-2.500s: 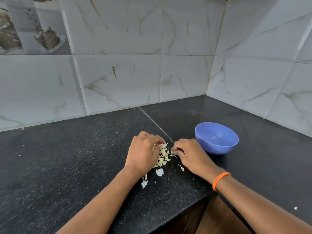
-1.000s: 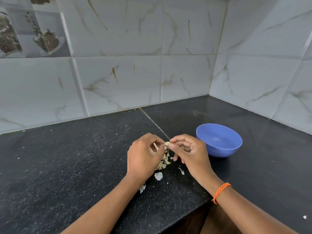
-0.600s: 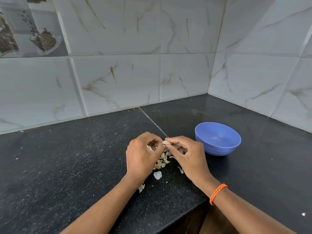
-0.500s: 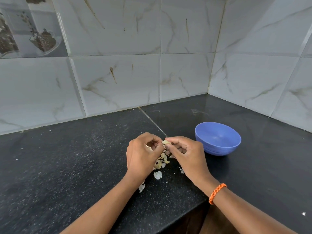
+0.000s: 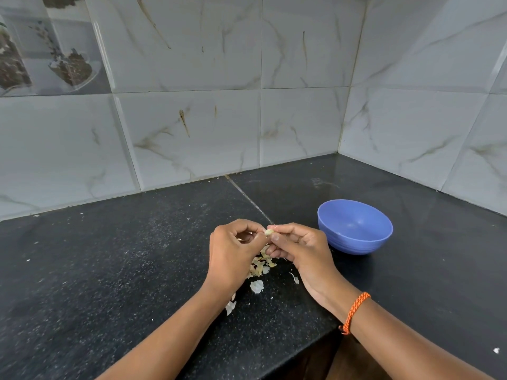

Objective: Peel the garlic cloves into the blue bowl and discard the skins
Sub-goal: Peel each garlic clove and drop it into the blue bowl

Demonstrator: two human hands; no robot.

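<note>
A small pale garlic clove (image 5: 269, 232) is pinched between the fingertips of my left hand (image 5: 233, 253) and my right hand (image 5: 299, 250), a little above the black counter. Both hands have their fingers curled around it. Below them lies a heap of garlic skins (image 5: 260, 266), with loose flakes (image 5: 257, 286) closer to me. The blue bowl (image 5: 355, 226) stands on the counter just right of my right hand; nothing shows inside it.
The black speckled counter (image 5: 109, 270) runs into a tiled corner, with marble-look walls behind and to the right. Its front edge (image 5: 315, 335) cuts inward near my right wrist, which wears an orange cord bracelet (image 5: 355, 311).
Both hands rose from the skin heap on the counter and came together, holding one clove between the fingertips. Over the last half second they have hardly moved.
</note>
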